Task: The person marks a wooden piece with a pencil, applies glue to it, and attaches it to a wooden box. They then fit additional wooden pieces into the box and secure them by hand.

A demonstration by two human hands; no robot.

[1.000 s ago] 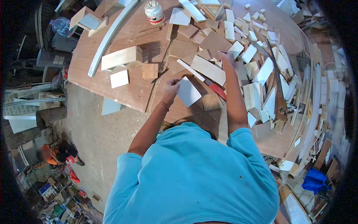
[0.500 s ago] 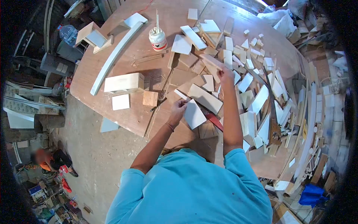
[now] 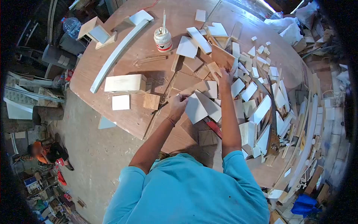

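Over the middle of the wooden table (image 3: 130, 121), my left hand (image 3: 179, 104) has its fingers pinched near a thin wooden piece, beside a white board (image 3: 195, 109). What its fingertips grip is too small to make out. My right hand (image 3: 224, 77) is closed on a brown wooden board (image 3: 222, 56), which stands tilted up above the pile of offcuts. A smaller light wooden piece (image 3: 214, 69) is next to its fingers. A red tool (image 3: 213, 126) lies partly under the boards between my forearms.
A jar of glue (image 3: 163, 40) with a stick in it stands at the back. Left of it are a long curved strip (image 3: 118, 56) and a block (image 3: 125, 83). A handsaw (image 3: 274, 142) lies among offcuts at right. A person (image 3: 46, 153) sits at lower left.
My right hand has tilted up a board, so its brown face now shows. My left hand has turned slightly, and the thin white-edged piece at its fingers looks different. The view has shifted a little.
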